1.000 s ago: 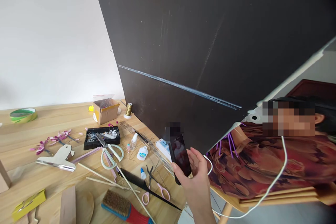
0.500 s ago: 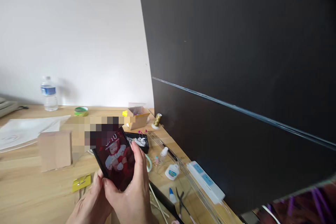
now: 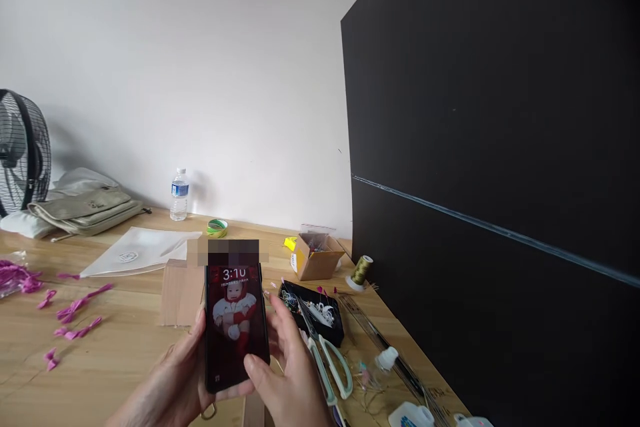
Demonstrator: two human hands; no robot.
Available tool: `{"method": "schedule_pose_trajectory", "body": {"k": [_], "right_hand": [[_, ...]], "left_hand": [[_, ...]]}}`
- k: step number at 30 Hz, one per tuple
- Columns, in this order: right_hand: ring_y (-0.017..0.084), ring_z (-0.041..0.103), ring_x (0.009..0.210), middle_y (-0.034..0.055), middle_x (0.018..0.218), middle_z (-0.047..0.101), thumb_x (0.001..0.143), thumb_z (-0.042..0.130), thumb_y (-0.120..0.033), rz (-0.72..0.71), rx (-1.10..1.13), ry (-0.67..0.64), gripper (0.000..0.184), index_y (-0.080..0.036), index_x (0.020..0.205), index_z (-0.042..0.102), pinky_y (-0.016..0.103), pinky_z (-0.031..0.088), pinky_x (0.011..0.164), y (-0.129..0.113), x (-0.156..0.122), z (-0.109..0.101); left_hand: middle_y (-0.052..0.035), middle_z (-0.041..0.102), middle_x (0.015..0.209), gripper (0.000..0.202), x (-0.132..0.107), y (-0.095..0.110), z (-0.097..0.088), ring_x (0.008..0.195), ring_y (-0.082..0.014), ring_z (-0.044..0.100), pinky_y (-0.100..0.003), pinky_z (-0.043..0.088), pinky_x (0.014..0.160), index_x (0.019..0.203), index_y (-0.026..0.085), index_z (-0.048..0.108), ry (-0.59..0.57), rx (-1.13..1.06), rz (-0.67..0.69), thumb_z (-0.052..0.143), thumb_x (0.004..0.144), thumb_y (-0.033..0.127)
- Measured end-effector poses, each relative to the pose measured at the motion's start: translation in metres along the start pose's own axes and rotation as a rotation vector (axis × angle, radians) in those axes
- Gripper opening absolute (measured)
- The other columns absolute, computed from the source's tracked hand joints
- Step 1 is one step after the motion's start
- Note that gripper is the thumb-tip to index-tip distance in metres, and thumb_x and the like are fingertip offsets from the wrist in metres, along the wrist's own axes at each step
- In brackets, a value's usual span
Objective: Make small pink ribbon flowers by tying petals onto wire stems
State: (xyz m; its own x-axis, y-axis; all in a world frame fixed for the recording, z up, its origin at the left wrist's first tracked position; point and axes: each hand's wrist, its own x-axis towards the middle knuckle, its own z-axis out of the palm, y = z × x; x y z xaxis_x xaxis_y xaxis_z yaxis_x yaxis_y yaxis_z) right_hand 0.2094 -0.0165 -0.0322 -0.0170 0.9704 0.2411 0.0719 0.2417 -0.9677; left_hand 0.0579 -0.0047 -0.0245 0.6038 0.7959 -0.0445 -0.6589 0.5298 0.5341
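A black smartphone (image 3: pixel 235 340) stands nearly upright before me, its lit lock screen showing 3:10 and a picture of a baby in white and red. My left hand (image 3: pixel 175 367) grips the phone's left edge, with fingers passing behind it. My right hand (image 3: pixel 293 367) is at the lower right edge, its thumb over the bottom corner of the screen and its fingers curled alongside. Just right of that hand lie scissors (image 3: pixel 330 367) with pale green handles, their blades resting on a black tray (image 3: pixel 330 330) of small parts. A wooden block (image 3: pixel 177 293) stands behind the phone.
A large black panel (image 3: pixel 475 147) walls off the right side. Along it are a gold thread spool (image 3: pixel 361 271), a small cardboard box (image 3: pixel 317 257) and white bottles (image 3: pixel 387 358). Leftward are pink bows (image 3: pixel 75 307), a water bottle (image 3: pixel 179 195), a bag (image 3: pixel 90 210) and a fan (image 3: pixel 23 153).
The view has swung left, bringing the fan, bag and pink pieces into sight. The phone has turned from tilted to nearly upright, and my left hand now shows along its left edge.
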Motion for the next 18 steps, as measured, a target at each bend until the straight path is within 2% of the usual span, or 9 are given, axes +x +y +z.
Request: {"method": "schedule_pose_trajectory", "body": {"k": [2,4,6,8,10,12,15,18], "right_hand": [[0.025,0.060,0.100,0.0084,0.113,0.062,0.060,0.053,-0.011,0.016,0.007,-0.064,0.067,-0.019,0.126,0.043,0.039,0.049,0.085,-0.003,0.007,-0.003],[0.022,0.061,0.092,0.0048,0.102,0.067,0.057,0.052,-0.009,0.010,-0.030,-0.053,0.058,-0.020,0.113,0.052,0.035,0.049,0.080,-0.007,0.013,-0.002],[0.019,0.061,0.078,0.0015,0.086,0.067,0.059,0.052,-0.011,0.006,-0.079,-0.022,0.037,-0.020,0.095,0.057,0.029,0.048,0.069,-0.012,0.018,0.000],[0.015,0.053,0.061,-0.0020,0.065,0.058,0.068,0.053,-0.021,0.013,-0.139,0.017,0.006,-0.019,0.074,0.054,0.024,0.042,0.055,-0.017,0.022,0.001],[0.011,0.039,0.051,-0.0052,0.052,0.040,0.078,0.049,-0.035,0.017,-0.204,0.059,0.024,-0.020,0.060,0.044,0.022,0.031,0.047,-0.022,0.023,-0.001],[0.011,0.030,0.050,-0.0060,0.053,0.027,0.083,0.042,-0.043,0.002,-0.246,0.069,0.036,-0.021,0.056,0.034,0.023,0.025,0.046,-0.027,0.022,-0.004],[0.011,0.027,0.052,-0.0054,0.055,0.025,0.086,0.039,-0.046,-0.020,-0.221,0.016,0.038,-0.021,0.058,0.032,0.024,0.024,0.047,-0.033,0.019,-0.007],[0.011,0.033,0.053,-0.0048,0.057,0.032,0.086,0.043,-0.044,-0.018,-0.134,-0.079,0.033,-0.020,0.063,0.042,0.023,0.028,0.049,-0.034,0.019,-0.007]], "left_hand": [[-0.0156,0.068,0.111,0.053,-0.002,0.005,-0.002,0.100,-0.0309,0.063,-0.043,0.051,0.082,0.116,0.015,0.063,-0.003,0.041,-0.011,0.037,0.088,0.052],[-0.0157,0.069,0.110,0.050,-0.002,0.007,-0.003,0.098,-0.0302,0.064,-0.041,0.052,0.079,0.115,0.014,0.063,-0.008,0.087,-0.011,0.038,0.089,0.049],[-0.0152,0.069,0.110,0.047,-0.002,0.008,-0.005,0.098,-0.0302,0.064,-0.040,0.052,0.077,0.112,0.014,0.065,-0.005,0.120,-0.012,0.041,0.088,0.048],[-0.0143,0.070,0.107,0.045,-0.001,0.008,-0.007,0.096,-0.0302,0.064,-0.040,0.053,0.075,0.110,0.016,0.067,0.007,0.137,-0.038,0.044,0.087,0.048],[-0.0133,0.071,0.103,0.043,-0.001,0.008,-0.008,0.091,-0.0292,0.064,-0.040,0.053,0.073,0.109,0.017,0.067,0.033,0.154,-0.061,0.046,0.086,0.047],[-0.0127,0.072,0.098,0.042,-0.001,0.009,-0.008,0.088,-0.0282,0.064,-0.041,0.053,0.074,0.108,0.017,0.067,0.052,0.172,-0.064,0.046,0.087,0.046],[-0.0125,0.072,0.096,0.042,-0.002,0.011,-0.008,0.089,-0.0284,0.063,-0.041,0.053,0.073,0.108,0.016,0.067,0.047,0.188,-0.045,0.046,0.087,0.045],[-0.0128,0.071,0.099,0.043,-0.002,0.014,-0.009,0.089,-0.0279,0.063,-0.040,0.053,0.073,0.109,0.016,0.067,0.043,0.199,-0.024,0.047,0.086,0.046]]}}
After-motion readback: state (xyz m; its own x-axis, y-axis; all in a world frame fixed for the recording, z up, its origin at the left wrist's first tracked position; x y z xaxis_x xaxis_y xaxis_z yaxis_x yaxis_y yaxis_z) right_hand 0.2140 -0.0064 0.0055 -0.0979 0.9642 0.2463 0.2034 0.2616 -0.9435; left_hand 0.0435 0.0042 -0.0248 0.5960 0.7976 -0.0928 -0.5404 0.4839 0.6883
